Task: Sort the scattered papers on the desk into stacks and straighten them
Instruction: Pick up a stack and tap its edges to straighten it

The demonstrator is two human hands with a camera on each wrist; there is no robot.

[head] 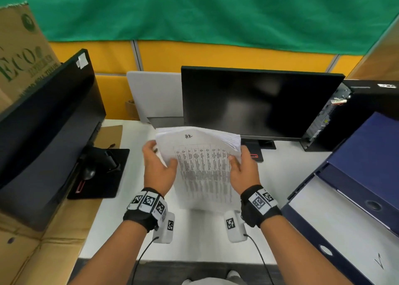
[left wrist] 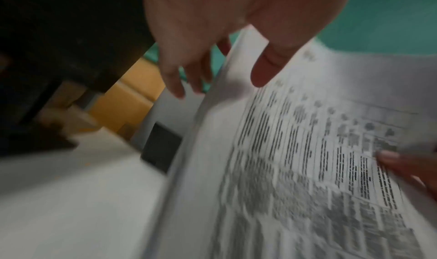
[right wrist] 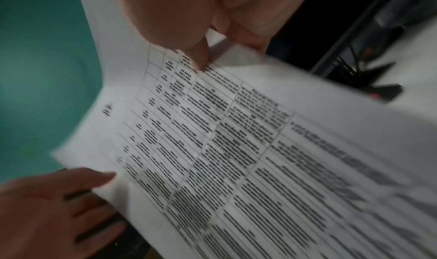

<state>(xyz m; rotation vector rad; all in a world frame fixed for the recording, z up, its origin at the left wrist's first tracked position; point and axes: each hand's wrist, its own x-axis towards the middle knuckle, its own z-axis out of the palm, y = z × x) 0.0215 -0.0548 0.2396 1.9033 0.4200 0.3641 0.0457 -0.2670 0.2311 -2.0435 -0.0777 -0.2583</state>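
Observation:
A stack of printed papers (head: 203,168) with a table of text stands on edge on the white desk (head: 194,237), in front of the middle monitor, its top sheets fanned to the right. My left hand (head: 158,166) grips the stack's left edge, thumb on the front sheet and fingers behind. At the right edge my right hand (head: 241,168) grips it the same way. The left wrist view shows my left hand (left wrist: 212,29) with the stack (left wrist: 307,169) between thumb and fingers. In the right wrist view my right hand (right wrist: 189,16) has its thumb on the top sheet (right wrist: 236,151).
A dark monitor (head: 259,105) stands right behind the papers, with a computer tower (head: 336,116) to its right. A second monitor (head: 43,122), its black base and a mouse (head: 89,172) fill the left. An open blue box (head: 356,187) lies at the right, and flat cardboard (head: 54,241) at the lower left.

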